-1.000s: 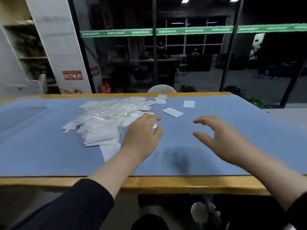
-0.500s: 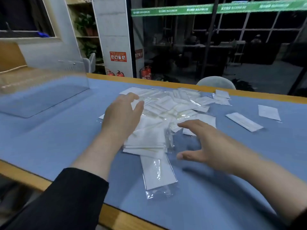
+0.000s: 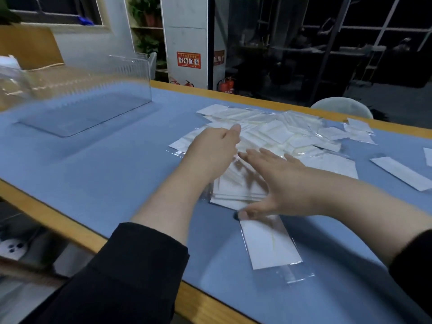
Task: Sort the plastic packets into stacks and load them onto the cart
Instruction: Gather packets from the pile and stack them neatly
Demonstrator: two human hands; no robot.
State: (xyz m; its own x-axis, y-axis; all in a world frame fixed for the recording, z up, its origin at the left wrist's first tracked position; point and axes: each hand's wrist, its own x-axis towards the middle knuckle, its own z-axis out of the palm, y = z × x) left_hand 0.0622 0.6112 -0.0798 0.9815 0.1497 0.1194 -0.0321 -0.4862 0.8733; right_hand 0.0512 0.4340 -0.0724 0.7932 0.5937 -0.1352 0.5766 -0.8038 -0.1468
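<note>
A red sign (image 3: 188, 60) on the white pillar (image 3: 184, 38) carries pictograms, its text too small to read.

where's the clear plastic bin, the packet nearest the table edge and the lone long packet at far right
clear plastic bin (image 3: 131, 76), head view, on its upright back wall
packet nearest the table edge (image 3: 268, 244), head view, on its white middle
lone long packet (image 3: 402, 173), head view, on its middle

Dim, motion-blurred, edges wide-angle warped
</note>
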